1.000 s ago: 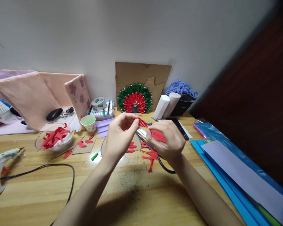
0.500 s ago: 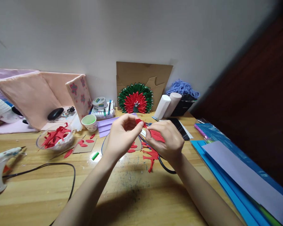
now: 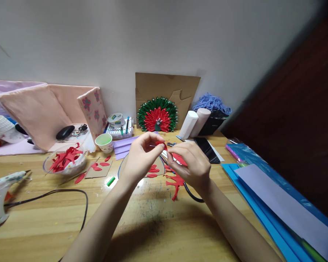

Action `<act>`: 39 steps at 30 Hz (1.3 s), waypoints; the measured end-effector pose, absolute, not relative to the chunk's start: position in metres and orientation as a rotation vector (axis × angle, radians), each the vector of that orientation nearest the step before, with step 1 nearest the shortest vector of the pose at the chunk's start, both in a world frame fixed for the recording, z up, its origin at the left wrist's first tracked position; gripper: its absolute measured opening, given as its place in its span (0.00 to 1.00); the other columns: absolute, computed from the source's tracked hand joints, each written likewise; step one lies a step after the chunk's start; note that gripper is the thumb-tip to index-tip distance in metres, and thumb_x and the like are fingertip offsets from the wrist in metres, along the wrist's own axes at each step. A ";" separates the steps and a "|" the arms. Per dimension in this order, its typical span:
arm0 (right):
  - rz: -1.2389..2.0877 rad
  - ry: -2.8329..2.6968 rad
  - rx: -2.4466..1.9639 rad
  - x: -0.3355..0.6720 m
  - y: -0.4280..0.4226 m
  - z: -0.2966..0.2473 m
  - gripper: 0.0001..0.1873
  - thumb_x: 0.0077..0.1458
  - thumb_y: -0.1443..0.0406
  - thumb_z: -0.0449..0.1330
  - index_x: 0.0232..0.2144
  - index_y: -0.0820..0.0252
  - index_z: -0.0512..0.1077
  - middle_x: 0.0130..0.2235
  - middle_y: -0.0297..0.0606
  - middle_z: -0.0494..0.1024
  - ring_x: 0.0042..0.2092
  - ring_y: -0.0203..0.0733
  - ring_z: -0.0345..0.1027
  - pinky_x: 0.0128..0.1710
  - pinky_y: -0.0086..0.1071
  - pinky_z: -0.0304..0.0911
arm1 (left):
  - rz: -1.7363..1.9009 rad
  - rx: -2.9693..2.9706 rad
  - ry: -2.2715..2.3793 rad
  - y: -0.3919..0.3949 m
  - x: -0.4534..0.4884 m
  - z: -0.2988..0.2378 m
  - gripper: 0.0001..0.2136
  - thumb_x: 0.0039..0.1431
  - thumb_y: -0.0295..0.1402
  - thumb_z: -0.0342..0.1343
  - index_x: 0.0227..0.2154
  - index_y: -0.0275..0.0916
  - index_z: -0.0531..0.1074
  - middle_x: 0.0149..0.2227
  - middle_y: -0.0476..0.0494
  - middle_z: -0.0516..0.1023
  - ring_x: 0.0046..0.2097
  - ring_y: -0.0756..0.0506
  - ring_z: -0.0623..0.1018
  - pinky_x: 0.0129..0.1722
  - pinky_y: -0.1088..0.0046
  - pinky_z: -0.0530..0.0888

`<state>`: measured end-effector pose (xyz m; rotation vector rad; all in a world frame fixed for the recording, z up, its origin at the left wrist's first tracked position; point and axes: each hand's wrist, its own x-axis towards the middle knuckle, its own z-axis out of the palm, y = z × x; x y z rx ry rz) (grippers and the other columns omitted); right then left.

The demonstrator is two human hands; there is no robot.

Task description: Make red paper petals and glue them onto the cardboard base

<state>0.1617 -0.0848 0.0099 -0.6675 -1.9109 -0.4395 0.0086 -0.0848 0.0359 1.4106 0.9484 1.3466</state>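
Note:
A small red petal-like piece (image 3: 161, 144), paper or cloth, is pinched between the thumb and fingers of my left hand (image 3: 143, 156). From the other side my right hand (image 3: 190, 160) closes its thumb and fingertips on the piece's edge. Both hands are raised above the table's middle. Below them lies a rounded cardboard sheet (image 3: 122, 168) with a blue outline, bearing several red petals (image 3: 153, 169). Ragged red scraps (image 3: 175, 182) lie under my right hand, which partly hides them and a larger red piece.
At left are a hot glue gun (image 3: 1, 194) with its black cord, a bowl (image 3: 79, 169) of red scraps, and a paper cup (image 3: 104, 143). A green and red peacock craft (image 3: 157, 116) leans at the back. Blue sheets (image 3: 246, 189) lie along the right.
The red piece has turned and shifted slightly left and down in my fingers. My right fingertips have moved a little along its edge. The rest of the table looks the same.

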 end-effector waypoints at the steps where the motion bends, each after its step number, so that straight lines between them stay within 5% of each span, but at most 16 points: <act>1: -0.437 -1.912 -0.668 0.162 -0.085 0.010 0.10 0.48 0.76 0.60 0.34 0.61 0.68 0.29 0.39 0.75 0.32 0.39 0.68 0.32 0.34 0.67 | 1.345 1.405 0.945 -0.084 0.008 0.036 0.02 0.51 0.26 0.57 0.29 0.37 0.70 0.30 0.51 0.73 0.32 0.54 0.72 0.34 0.80 0.69; 39: -0.228 -1.873 -0.777 0.159 -0.063 -0.005 0.09 0.49 0.76 0.57 0.33 0.60 0.69 0.28 0.38 0.74 0.31 0.39 0.67 0.32 0.34 0.67 | 1.273 1.072 1.080 -0.053 -0.012 0.023 0.12 0.46 0.37 0.64 0.31 0.34 0.72 0.27 0.47 0.75 0.30 0.50 0.75 0.36 0.74 0.72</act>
